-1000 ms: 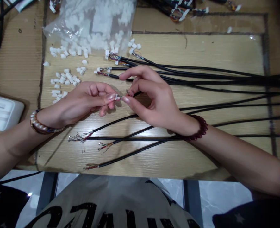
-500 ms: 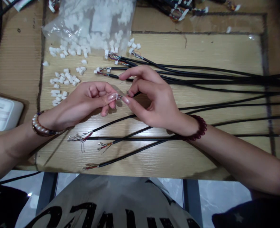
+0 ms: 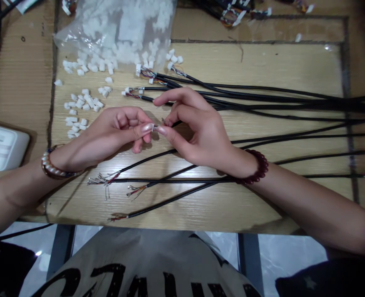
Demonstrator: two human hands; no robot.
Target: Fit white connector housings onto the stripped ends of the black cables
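Between thumb and forefinger, my left hand (image 3: 125,128) pinches a small white connector housing (image 3: 153,127), mostly covered by the fingertips. My right hand (image 3: 196,126) faces it, thumb and forefinger closed on thin wires at the end of a black cable (image 3: 176,123). The wires reach the housing; how deep they sit in it is hidden. Below the hands lie black cables with bare, fanned-out wire ends (image 3: 103,179). Above them, other cables end in white connectors (image 3: 127,91) fitted on coloured wires.
Loose white housings (image 3: 85,101) lie in small piles left of the hands. Behind them is a clear plastic bag (image 3: 129,33) full of more. A white box-shaped device (image 3: 4,146) stands at the left. More wired cable ends (image 3: 231,16) lie at the back.
My right fingertips have come slightly closer to the housing, so less wire shows between the two hands. Both hands otherwise keep their places.
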